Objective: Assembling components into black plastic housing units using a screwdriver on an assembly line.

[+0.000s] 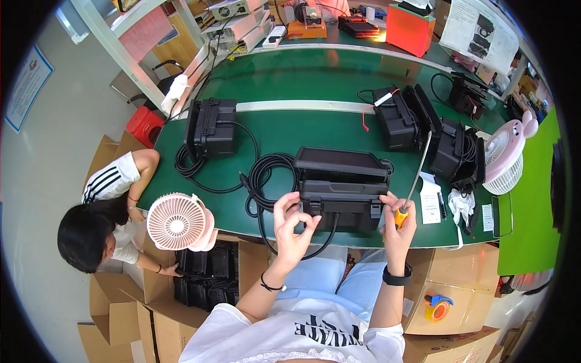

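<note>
- The case (pixel 348 202), black, sits at the middle of the surface's (pixel 278 130) near edge, its top panel (pixel 339 158) tilted up. Shadow darkens the gap beneath the panel, so the inside is hard to make out.
- The left hand (pixel 295 228) is at the case's front left corner, thumb and forefinger curled close together by the latch (pixel 313 207); whether they pinch it, I cannot tell.
- The right hand (pixel 399 224) is closed on a screwdriver (pixel 417 178), shaft slanting up, with fingertips at the case's front right corner. The fingers partly hide the yellow handle.
- A cable (pixel 266 172) lies coiled just left of the case; one stretch loops below the near edge.
- Toward the left edge stands another black case (pixel 213 128), its own cable coiled beside it.
- Toward the right edge, more black cases (pixel 399 127) crowd together, partly covering one another.
- A pink fan (pixel 177 222) is at the near left corner, overlapping the view of a carton (pixel 253 263) below. The carton holds rows of black cases; its lowest contents are hidden. Another person's hand (pixel 169 270) reaches in, fingertips at the cases.
- Below the near right corner, a second carton (pixel 457 278) carries a tape dispenser (pixel 438 308); its contents are hidden.
- Beyond the far edge, a person (pixel 330 7) is cut off by the frame.
</note>
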`<state>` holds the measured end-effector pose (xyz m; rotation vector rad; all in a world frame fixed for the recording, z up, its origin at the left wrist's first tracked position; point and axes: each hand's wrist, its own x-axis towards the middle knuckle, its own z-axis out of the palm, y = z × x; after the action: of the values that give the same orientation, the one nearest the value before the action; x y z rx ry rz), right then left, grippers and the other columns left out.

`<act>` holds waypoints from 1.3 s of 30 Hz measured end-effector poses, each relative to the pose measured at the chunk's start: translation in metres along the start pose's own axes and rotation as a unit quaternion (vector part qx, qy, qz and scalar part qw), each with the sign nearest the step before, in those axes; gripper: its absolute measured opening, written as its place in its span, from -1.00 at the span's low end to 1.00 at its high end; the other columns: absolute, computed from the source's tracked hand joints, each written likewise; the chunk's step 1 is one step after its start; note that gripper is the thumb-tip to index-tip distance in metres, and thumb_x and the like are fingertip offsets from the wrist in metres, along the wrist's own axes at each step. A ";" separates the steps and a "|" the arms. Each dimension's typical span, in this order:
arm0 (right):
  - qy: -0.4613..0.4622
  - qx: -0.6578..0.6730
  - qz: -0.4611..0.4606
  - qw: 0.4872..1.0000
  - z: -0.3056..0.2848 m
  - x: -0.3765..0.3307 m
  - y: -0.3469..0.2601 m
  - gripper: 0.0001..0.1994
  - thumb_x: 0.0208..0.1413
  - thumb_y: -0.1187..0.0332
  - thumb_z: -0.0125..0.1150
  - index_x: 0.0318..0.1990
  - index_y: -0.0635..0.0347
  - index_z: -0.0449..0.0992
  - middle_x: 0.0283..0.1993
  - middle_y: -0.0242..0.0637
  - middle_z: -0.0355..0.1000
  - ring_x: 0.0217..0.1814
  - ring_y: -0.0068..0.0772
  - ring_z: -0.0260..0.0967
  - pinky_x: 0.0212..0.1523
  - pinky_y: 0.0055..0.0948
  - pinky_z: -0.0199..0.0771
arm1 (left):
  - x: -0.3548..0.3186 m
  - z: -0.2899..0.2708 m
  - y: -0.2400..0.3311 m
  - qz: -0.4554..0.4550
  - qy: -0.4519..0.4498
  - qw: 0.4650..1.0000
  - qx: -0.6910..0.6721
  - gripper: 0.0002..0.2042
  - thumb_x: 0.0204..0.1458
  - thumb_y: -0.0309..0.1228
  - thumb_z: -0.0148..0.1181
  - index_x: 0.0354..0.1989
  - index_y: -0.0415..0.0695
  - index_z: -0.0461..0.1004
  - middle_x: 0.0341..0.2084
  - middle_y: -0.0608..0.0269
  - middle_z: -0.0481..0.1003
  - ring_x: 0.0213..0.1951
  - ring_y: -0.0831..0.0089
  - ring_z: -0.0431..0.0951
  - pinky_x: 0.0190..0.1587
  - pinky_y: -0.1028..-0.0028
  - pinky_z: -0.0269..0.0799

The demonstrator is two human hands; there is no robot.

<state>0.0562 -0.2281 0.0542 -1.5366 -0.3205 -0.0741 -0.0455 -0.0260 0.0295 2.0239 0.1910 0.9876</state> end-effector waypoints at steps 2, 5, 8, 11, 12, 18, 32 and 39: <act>0.002 -0.021 -0.011 1.000 0.001 0.002 0.000 -0.87 0.23 0.54 0.09 -0.27 0.11 0.26 -0.08 -0.20 0.59 0.19 -0.30 0.44 -0.50 -0.71 0.39 | 0.003 0.001 0.009 0.012 0.037 0.999 0.024 -0.71 -0.15 -0.53 0.48 -0.25 -0.15 0.52 0.07 0.09 0.24 -0.02 0.16 0.46 0.04 0.25 0.44; 0.009 -0.009 -0.005 1.000 0.003 0.003 -0.002 -0.86 0.23 0.55 0.08 -0.28 0.11 0.26 -0.09 -0.20 0.60 0.18 -0.30 0.45 -0.51 -0.70 0.39 | 0.006 0.000 0.003 0.038 0.036 0.996 0.079 -0.68 -0.14 -0.49 0.48 -0.20 -0.16 0.49 0.03 0.08 0.27 -0.05 0.17 0.47 0.01 0.26 0.46; 0.018 -0.012 -0.003 1.000 0.004 0.001 -0.002 -0.86 0.22 0.56 0.08 -0.28 0.11 0.27 -0.10 -0.20 0.60 0.17 -0.28 0.46 -0.50 -0.69 0.40 | 0.007 -0.003 -0.005 0.073 0.016 0.988 0.134 -0.66 -0.15 -0.43 0.50 -0.22 -0.16 0.48 0.08 0.05 0.26 -0.04 0.12 0.47 0.00 0.25 0.46; 0.024 -0.018 -0.021 0.999 0.005 -0.001 0.001 -0.86 0.21 0.58 0.08 -0.29 0.12 0.27 -0.10 -0.19 0.60 0.18 -0.27 0.46 -0.49 -0.68 0.41 | 0.009 -0.005 -0.003 0.053 0.001 0.991 0.127 -0.67 -0.16 -0.38 0.52 -0.28 -0.16 0.48 0.13 0.04 0.25 0.03 0.08 0.44 0.03 0.22 0.45; 0.025 -0.018 -0.021 0.999 0.005 -0.001 0.002 -0.86 0.21 0.58 0.08 -0.29 0.12 0.27 -0.10 -0.19 0.60 0.18 -0.27 0.46 -0.49 -0.68 0.41 | 0.012 -0.008 0.000 0.030 -0.014 0.996 0.087 -0.68 -0.16 -0.38 0.51 -0.30 -0.16 0.48 0.15 0.04 0.25 0.06 0.07 0.43 0.06 0.21 0.44; 0.024 -0.040 -0.036 0.998 0.007 0.000 -0.004 -0.87 0.20 0.59 0.08 -0.29 0.14 0.28 -0.11 -0.18 0.61 0.18 -0.23 0.47 -0.39 -0.61 0.47 | 0.000 -0.008 -0.010 -0.043 -0.028 0.997 -0.059 -0.74 -0.15 -0.42 0.49 -0.32 -0.17 0.53 0.25 0.01 0.22 0.16 0.04 0.38 0.21 0.15 0.35; 0.031 -0.043 -0.040 0.998 0.005 -0.004 0.001 -0.85 0.19 0.63 0.06 -0.29 0.15 0.27 -0.11 -0.14 0.61 0.18 -0.18 0.47 -0.19 -0.55 0.49 | 0.018 0.000 0.001 0.030 -0.013 0.999 0.008 -0.80 0.03 -0.39 0.34 -0.14 -0.06 0.61 0.31 -0.04 0.12 0.23 0.01 0.27 0.26 0.09 0.19; -0.002 -0.063 -0.062 0.996 0.001 -0.007 0.008 -0.87 0.23 0.58 0.06 -0.26 0.13 0.26 0.02 -0.13 0.54 0.23 -0.33 0.39 -0.50 -0.76 0.31 | 0.017 0.021 -0.014 -0.022 0.038 0.978 -0.203 -0.49 0.04 -0.31 0.26 0.16 -0.11 0.28 0.29 -0.01 0.10 0.29 0.07 0.20 0.32 0.12 0.11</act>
<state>0.0511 -0.2282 0.0449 -1.6417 -0.4204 -0.1915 -0.0164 -0.0224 0.0217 1.6055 0.0673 0.9873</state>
